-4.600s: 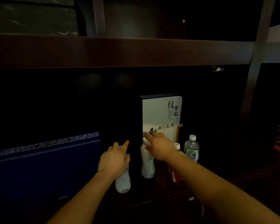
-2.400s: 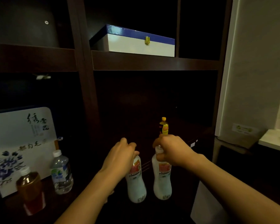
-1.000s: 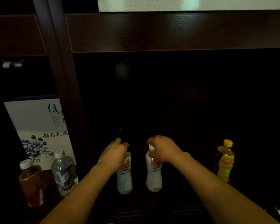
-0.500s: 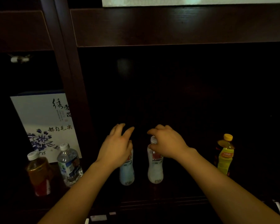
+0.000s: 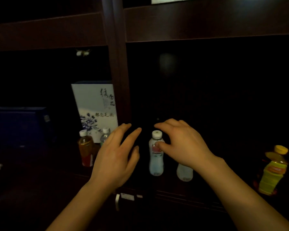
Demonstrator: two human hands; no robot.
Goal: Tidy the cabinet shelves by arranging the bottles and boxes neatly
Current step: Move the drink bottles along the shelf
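Note:
Two white bottles stand side by side on the dark lower shelf of the right compartment. The left white bottle [image 5: 155, 155] shows fully, white cap up. The right white bottle [image 5: 184, 172] shows only its base below my right hand [image 5: 182, 144]. That hand hovers open over both bottles, thumb near the left one's neck. My left hand [image 5: 117, 157] floats open to their left, fingers spread, holding nothing. In the left compartment an amber tea bottle [image 5: 85, 150] and a clear water bottle [image 5: 105, 135] stand before a white box with blue flowers [image 5: 94, 105].
A yellow-labelled tea bottle [image 5: 273, 170] stands at the far right of the same shelf. A dark blue box [image 5: 18, 125] lies at the left. A vertical wooden divider [image 5: 118, 67] separates the compartments. A shelf board [image 5: 207, 22] runs overhead.
Both hands have let go of the two white bottles and opened; the bottles stand on the shelf. The view has shifted left, so the bottles sit further right in frame.

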